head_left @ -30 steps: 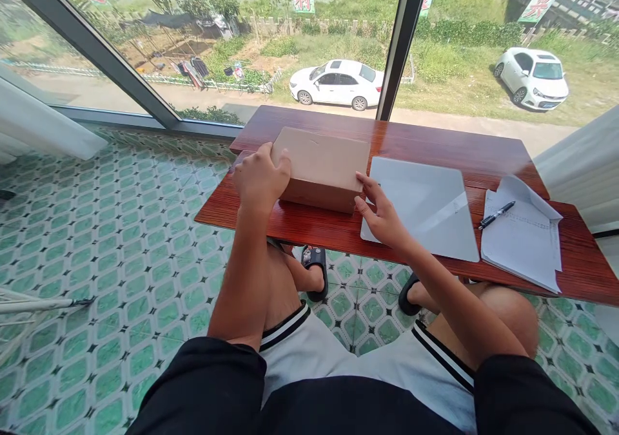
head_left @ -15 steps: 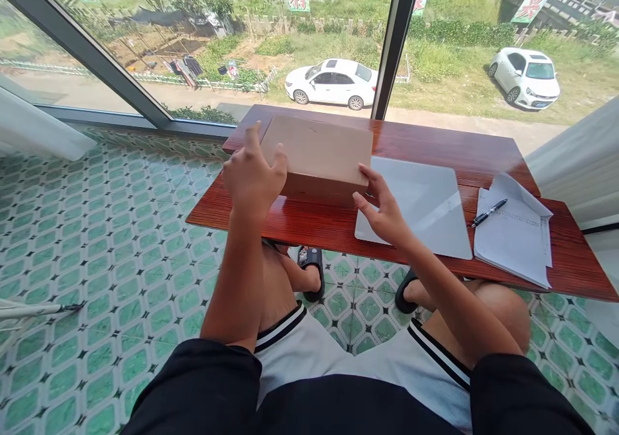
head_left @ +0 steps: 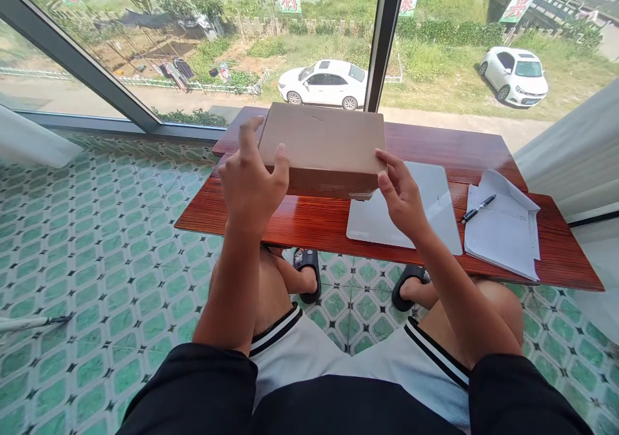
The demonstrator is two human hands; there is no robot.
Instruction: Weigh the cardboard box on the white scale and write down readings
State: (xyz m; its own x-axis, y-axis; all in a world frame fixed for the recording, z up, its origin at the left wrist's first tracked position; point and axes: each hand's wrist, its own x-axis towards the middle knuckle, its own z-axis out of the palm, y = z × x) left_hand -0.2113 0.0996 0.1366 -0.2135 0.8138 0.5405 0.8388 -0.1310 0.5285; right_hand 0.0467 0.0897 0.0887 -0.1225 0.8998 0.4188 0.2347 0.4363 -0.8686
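Observation:
A brown cardboard box (head_left: 324, 140) is held up between both hands over the wooden table (head_left: 309, 219), its broad side facing up. My left hand (head_left: 255, 180) grips the box's left end, thumb on the near edge and index finger along the far left side. At the right end, my right hand (head_left: 400, 190) pinches the near corner, with fingertips on top and the thumb at the front face. The box's underside is hidden. Below and right of the box, partly covered by my right hand, lies a flat pale grey laptop-like slab (head_left: 438, 196).
Papers (head_left: 503, 229) with a pen (head_left: 478, 209) on them lie at the table's right. A window frame (head_left: 382, 42) rises behind the table. A white curtain (head_left: 575, 145) hangs at the right. My legs are under the table's near edge.
The box has risen off the table and shifted to the right with both hands on it. My right hand has moved up and right; the view has turned slightly.

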